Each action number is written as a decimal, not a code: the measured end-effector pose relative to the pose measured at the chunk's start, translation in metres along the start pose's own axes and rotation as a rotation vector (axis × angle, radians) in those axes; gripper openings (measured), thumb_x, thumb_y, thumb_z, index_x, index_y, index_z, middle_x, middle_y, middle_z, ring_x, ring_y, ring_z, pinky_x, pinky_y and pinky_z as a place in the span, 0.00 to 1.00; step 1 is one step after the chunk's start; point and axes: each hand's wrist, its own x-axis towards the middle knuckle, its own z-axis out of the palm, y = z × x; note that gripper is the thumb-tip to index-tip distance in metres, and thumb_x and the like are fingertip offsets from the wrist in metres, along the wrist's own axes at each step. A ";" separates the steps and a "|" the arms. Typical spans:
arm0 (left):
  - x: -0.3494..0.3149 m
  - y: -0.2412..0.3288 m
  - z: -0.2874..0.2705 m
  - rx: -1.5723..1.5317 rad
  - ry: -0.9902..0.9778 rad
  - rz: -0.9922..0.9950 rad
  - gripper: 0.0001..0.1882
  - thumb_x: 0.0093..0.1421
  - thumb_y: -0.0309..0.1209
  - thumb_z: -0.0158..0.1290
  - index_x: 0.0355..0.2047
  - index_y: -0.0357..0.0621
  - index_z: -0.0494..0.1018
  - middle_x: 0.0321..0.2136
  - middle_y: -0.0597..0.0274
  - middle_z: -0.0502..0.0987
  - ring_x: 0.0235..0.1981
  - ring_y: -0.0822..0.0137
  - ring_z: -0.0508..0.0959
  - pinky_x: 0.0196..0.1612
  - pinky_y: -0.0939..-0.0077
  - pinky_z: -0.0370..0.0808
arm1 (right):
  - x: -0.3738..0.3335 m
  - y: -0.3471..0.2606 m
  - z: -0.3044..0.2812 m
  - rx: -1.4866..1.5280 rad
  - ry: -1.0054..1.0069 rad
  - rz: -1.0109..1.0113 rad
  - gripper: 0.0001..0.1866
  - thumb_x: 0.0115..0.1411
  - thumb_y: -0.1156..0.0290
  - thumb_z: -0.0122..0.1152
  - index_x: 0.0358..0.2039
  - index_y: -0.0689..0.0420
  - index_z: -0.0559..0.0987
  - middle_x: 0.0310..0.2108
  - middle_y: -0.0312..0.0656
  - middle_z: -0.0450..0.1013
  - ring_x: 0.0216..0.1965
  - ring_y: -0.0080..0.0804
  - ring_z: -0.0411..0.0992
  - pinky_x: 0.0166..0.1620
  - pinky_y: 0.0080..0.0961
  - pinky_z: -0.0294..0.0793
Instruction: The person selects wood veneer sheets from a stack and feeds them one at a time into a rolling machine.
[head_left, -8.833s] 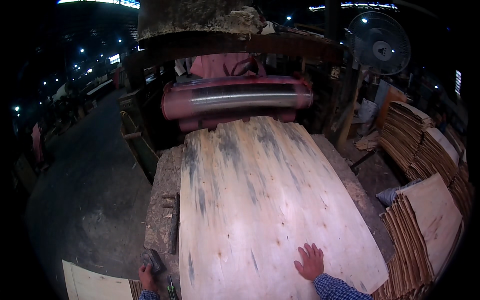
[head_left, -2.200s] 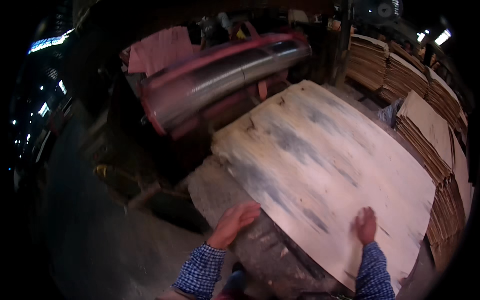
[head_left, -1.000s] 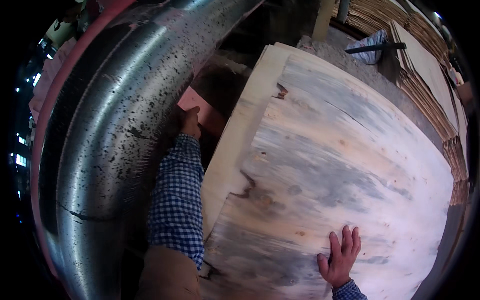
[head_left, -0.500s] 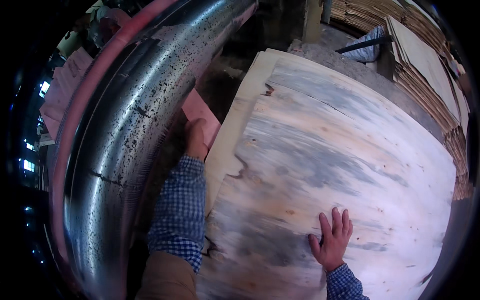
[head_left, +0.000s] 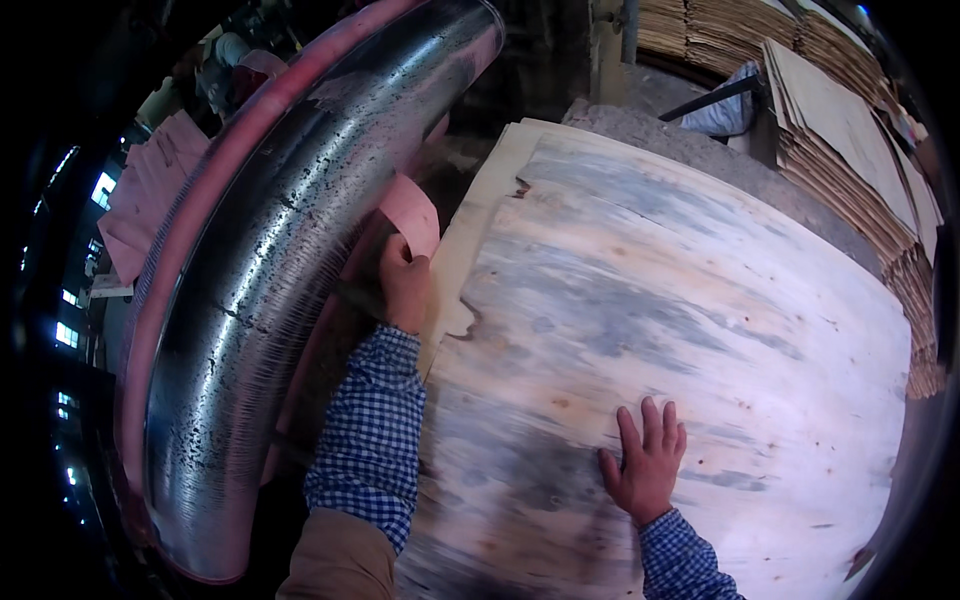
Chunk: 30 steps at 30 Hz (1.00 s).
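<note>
Pale grey-streaked veneer sheet point(head_left: 680, 330) fills centre to 3 o'clock. Right hand point(head_left: 645, 470) flat on it, fingers spread, at 5 o'clock. Left hand point(head_left: 403, 285) pinches pink veneer strip point(head_left: 412, 215) at sheet's 9 o'clock edge, beside steel roller point(head_left: 270, 260).

both forearms clad in long sleeves of blue-and-white small-check fabric, cuffs ending at the wrists just behind the bare left hand point(head_left: 405, 285) and right hand point(head_left: 645, 470). tan fabric shows behind the left sleeve. no gloves, rings or watch visible.
</note>
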 end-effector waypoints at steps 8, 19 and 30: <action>-0.014 0.015 0.023 0.382 0.008 0.089 0.07 0.50 0.20 0.47 0.32 0.37 0.69 0.28 0.39 0.73 0.32 0.40 0.73 0.39 0.59 0.71 | 0.000 -0.003 -0.002 0.002 0.006 -0.004 0.33 0.55 0.51 0.60 0.61 0.46 0.69 0.65 0.50 0.57 0.68 0.59 0.47 0.63 0.62 0.46; -0.024 0.041 0.017 0.302 0.006 0.115 0.06 0.50 0.18 0.46 0.30 0.36 0.67 0.25 0.44 0.71 0.28 0.49 0.72 0.36 0.64 0.71 | 0.000 0.000 -0.002 0.023 0.026 -0.006 0.33 0.55 0.51 0.60 0.60 0.47 0.70 0.65 0.49 0.57 0.68 0.59 0.47 0.62 0.61 0.47; -0.030 0.056 -0.001 -0.014 -0.016 0.063 0.04 0.52 0.18 0.48 0.29 0.37 0.67 0.23 0.61 0.69 0.27 0.71 0.69 0.34 0.75 0.69 | -0.001 -0.002 -0.003 0.014 0.024 0.004 0.33 0.55 0.51 0.61 0.60 0.46 0.70 0.65 0.47 0.56 0.67 0.58 0.48 0.62 0.61 0.48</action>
